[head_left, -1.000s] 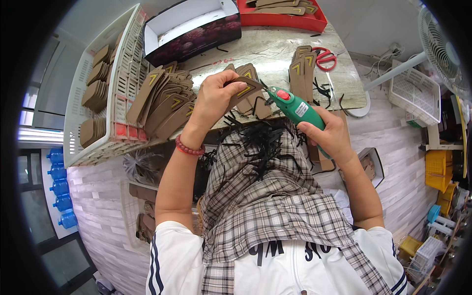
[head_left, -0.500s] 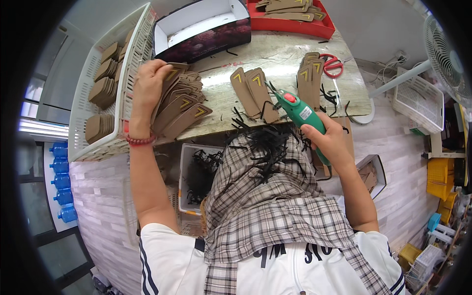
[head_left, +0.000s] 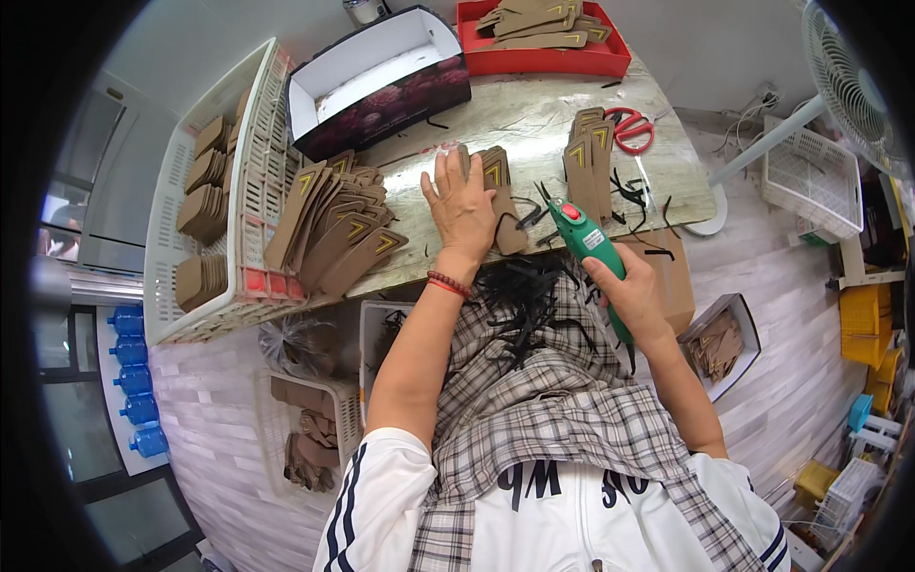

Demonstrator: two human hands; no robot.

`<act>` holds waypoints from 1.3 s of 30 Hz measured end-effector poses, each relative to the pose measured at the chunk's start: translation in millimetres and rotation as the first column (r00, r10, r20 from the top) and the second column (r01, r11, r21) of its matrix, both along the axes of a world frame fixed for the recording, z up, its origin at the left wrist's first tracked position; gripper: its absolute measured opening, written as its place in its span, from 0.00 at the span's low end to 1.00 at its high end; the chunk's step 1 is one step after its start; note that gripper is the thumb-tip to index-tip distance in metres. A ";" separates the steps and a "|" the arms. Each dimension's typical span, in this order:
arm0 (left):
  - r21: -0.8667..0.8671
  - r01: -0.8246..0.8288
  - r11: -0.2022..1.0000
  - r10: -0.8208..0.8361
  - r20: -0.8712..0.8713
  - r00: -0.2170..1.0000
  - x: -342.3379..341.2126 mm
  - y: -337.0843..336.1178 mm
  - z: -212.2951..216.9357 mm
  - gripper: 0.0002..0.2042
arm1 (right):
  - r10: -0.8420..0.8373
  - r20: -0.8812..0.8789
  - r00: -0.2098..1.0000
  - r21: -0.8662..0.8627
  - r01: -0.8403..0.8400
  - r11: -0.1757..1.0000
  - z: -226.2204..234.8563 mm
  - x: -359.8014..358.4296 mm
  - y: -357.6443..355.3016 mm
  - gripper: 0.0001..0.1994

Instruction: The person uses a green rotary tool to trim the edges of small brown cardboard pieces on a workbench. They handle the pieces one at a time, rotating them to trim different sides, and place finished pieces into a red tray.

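Observation:
My right hand [head_left: 631, 297] is wrapped round green electric scissors [head_left: 591, 238] with a red button; the narrow blades point at the table's near edge. My left hand [head_left: 462, 212] lies with fingers spread over a small group of brown strap-shaped pieces [head_left: 498, 181] marked with yellow angles, partly hiding them. Further left, a fanned pile of the same brown pieces [head_left: 348, 229] rests beside the white crate. Another small stack of brown pieces [head_left: 586, 162] lies right of the blades. Black strip offcuts [head_left: 524, 296] cover the plaid apron on my lap.
A white crate [head_left: 250, 181] with brown pieces stands left. Behind are a dark open box [head_left: 400, 100] and a red tray [head_left: 543, 63] of pieces. Red-handled scissors [head_left: 631, 132] lie at the table's right, near black offcuts [head_left: 629, 191]. A white fan [head_left: 848, 86] stands right.
My left hand has left the fanned pile and moved right onto the middle pieces, its fingers now spread. The right hand keeps the electric scissors in nearly the same place.

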State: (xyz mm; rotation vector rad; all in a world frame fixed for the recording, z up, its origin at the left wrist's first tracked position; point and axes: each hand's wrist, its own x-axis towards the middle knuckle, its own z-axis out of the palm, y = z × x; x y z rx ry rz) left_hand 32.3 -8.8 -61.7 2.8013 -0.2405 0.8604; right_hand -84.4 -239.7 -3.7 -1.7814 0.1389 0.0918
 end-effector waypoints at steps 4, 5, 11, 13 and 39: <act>-0.046 0.056 0.997 -0.055 0.025 0.998 0.1 -2.8 5.8 0.22 | -0.003 0.008 1.000 0.027 0.003 1.000 -9.6 4.0 4.4 0.19; -0.148 0.079 0.986 -0.081 -0.009 0.997 0.2 -2.5 7.6 0.20 | 0.004 0.011 1.000 0.029 -0.004 1.000 -10.5 5.0 6.0 0.19; -0.981 0.035 0.192 -0.252 -0.015 0.967 -0.2 -8.2 17.7 0.05 | 0.010 0.084 0.996 0.005 -0.011 1.000 -7.7 6.0 12.2 0.18; -0.997 -0.049 -0.060 -0.308 -0.028 0.951 -6.6 -9.1 33.7 0.04 | 0.018 0.115 0.993 0.007 -0.019 1.000 -5.8 6.1 14.6 0.18; -0.884 -0.276 -0.378 -0.448 -0.086 0.890 -41.1 -39.3 41.2 0.02 | 0.017 0.091 0.996 0.087 -0.025 0.996 15.0 5.6 21.6 0.18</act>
